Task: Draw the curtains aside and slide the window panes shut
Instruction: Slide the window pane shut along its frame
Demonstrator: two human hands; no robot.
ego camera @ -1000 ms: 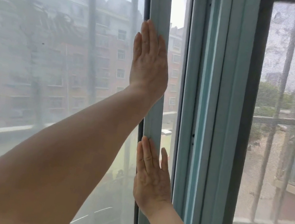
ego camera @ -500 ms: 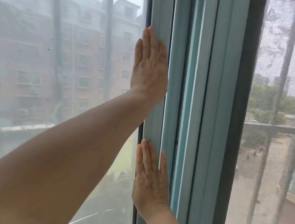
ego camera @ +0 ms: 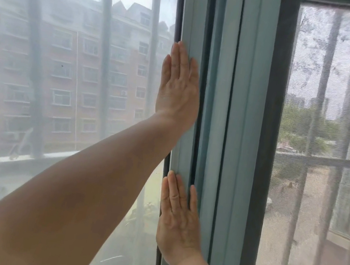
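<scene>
The sliding window pane [ego camera: 62, 81] fills the left half of the view, hazy glass with apartment blocks behind it. Its pale blue-green upright edge [ego camera: 190, 14] stands against the middle window frame [ego camera: 244, 97], with no gap showing between them. My left hand [ego camera: 178, 86] lies flat on that edge at mid height, fingers straight and pointing up. My right hand [ego camera: 180, 221] presses flat on the same edge lower down, fingers also pointing up. Neither hand grips anything. No curtain is in view.
To the right of the frame is a second window with a dark border and a dusty mesh screen [ego camera: 327, 157]. Metal security bars [ego camera: 101, 50] run outside both windows. Trees and a street show beyond.
The pane has slid to the right under both palms. The strip of open gap seen a second ago beside its edge has closed against the middle frame. The view has shifted right.
</scene>
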